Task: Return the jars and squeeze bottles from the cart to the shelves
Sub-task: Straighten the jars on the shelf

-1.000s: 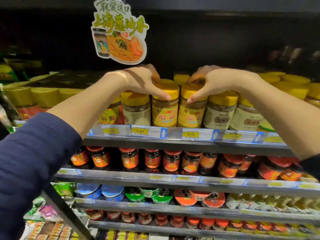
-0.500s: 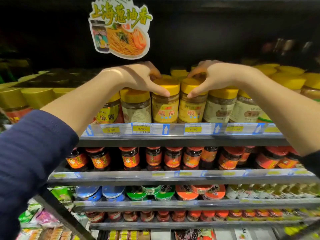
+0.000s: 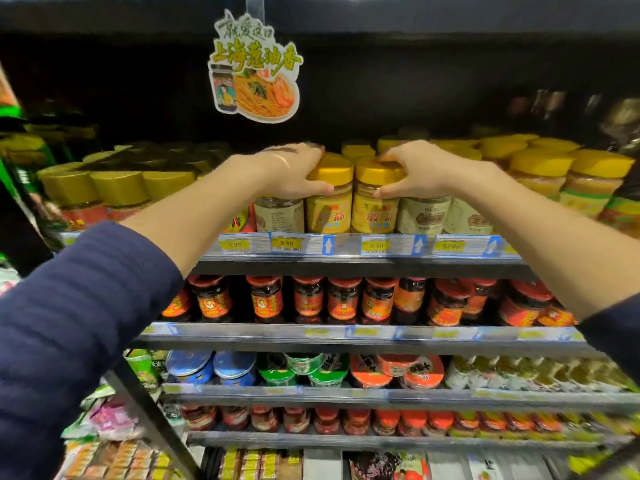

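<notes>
Two yellow-lidded jars with yellow labels stand side by side at the front of the top shelf [image 3: 346, 261]. My left hand [image 3: 294, 171] grips the left jar [image 3: 329, 206] around its lid and shoulder, thumb across the front. My right hand [image 3: 412, 171] grips the right jar [image 3: 374, 213] the same way, fingers over the lid. Both jars look upright and appear to rest on the shelf among similar jars. No cart is in view.
A hanging noodle sign [image 3: 254, 67] dangles above my hands. Gold-lidded jars [image 3: 121, 188] fill the shelf to the left, yellow-lidded ones [image 3: 568, 174] to the right. Red-lidded chili jars [image 3: 343, 299] line the shelf below, with tubs [image 3: 232, 365] and packets lower down.
Both hands have stayed on the two jars. The jars and my hands have shifted slightly back onto the shelf, and my view has tilted a little.
</notes>
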Demonstrator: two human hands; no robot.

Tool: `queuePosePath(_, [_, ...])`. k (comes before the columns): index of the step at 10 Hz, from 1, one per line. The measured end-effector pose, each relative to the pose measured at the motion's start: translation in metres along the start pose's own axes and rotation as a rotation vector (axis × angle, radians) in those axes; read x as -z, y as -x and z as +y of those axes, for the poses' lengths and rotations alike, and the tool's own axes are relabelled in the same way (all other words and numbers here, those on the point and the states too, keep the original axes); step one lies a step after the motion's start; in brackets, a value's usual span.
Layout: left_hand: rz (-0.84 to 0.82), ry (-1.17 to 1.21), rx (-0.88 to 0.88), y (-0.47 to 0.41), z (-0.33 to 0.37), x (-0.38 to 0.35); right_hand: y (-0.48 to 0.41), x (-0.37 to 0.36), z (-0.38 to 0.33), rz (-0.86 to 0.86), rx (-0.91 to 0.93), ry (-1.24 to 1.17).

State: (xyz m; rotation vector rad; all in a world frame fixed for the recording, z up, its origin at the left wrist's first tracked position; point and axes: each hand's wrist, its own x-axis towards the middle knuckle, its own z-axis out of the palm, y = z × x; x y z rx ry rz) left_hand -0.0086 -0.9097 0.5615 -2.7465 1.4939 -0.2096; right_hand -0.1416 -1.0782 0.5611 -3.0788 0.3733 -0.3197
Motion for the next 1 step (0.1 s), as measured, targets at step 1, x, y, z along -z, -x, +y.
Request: queuePosePath(1, [0.103, -0.035, -0.076, 0.0248, 0.0120, 0.0000, 0.0205, 0.0007, 0.0056, 0.028, 0.020, -0.014])
